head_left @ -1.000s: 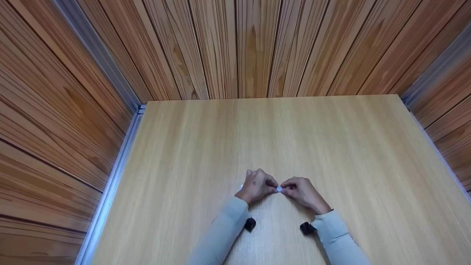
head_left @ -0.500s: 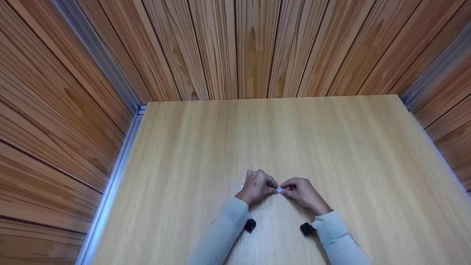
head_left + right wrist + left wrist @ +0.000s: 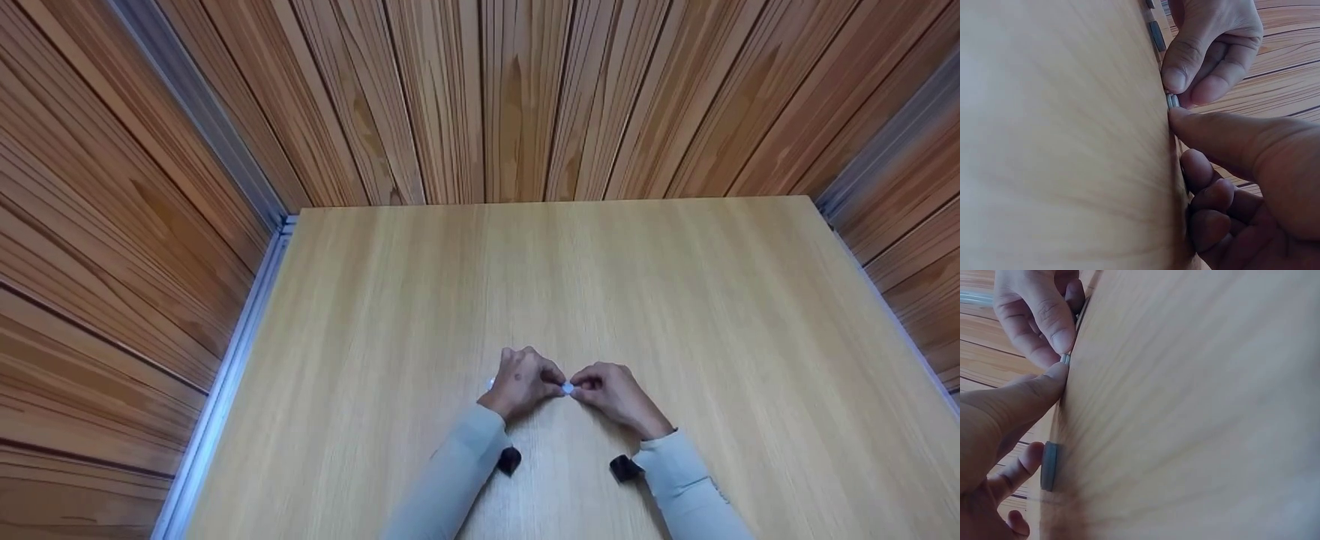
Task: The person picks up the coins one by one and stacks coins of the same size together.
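Note:
Near the front of the wooden table point(image 3: 570, 285), my two hands meet fingertip to fingertip over a small, round, pale coin-like piece point(image 3: 568, 388). Thumb and finger of my left hand point(image 3: 521, 382) pinch it from one side. My right hand point(image 3: 616, 395) pinches it from the other. Seen edge-on in the right wrist view, the silvery piece point(image 3: 1172, 101) shows thin layers side by side, close over the tabletop. A separate grey disc point(image 3: 1049, 466) lies by the lower fingers of my left hand; in the head view that hand mostly hides it.
A dark disc point(image 3: 1157, 36) shows beyond the left hand in the right wrist view, with part of another thing at the top edge. Wood-plank walls point(image 3: 525, 97) and metal rails point(image 3: 225, 375) border the table. Black wrist cameras point(image 3: 509, 460) hang beneath both sleeves.

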A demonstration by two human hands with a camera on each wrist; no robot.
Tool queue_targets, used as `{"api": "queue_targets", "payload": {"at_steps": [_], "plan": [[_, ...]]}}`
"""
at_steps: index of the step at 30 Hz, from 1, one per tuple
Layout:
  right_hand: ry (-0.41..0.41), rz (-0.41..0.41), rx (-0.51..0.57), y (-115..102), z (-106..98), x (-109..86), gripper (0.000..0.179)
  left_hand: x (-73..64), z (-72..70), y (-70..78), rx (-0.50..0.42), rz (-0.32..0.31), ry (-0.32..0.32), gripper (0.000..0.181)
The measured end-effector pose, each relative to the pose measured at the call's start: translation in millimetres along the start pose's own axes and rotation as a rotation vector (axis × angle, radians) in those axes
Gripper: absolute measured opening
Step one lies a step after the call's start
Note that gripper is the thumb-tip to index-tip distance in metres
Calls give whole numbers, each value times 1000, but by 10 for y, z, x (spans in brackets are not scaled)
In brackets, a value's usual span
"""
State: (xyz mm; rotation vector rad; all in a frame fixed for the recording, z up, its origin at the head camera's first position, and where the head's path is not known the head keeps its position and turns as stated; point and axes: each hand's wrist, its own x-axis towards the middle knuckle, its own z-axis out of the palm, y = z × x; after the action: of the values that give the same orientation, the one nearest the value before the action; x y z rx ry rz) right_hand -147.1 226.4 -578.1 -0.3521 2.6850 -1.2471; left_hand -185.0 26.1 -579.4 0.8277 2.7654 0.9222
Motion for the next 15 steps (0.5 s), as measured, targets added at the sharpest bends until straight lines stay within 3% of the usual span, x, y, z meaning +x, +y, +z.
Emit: {"api": "queue_targets", "payload": {"at_steps": [8,15], "plan": [[-1,5,8,12,7,-4,8,2,1,-19,-40,5,-8,8],[10,-24,-8,10,7,2,10,-5,-7,-7,-1,4,10,6]]}}
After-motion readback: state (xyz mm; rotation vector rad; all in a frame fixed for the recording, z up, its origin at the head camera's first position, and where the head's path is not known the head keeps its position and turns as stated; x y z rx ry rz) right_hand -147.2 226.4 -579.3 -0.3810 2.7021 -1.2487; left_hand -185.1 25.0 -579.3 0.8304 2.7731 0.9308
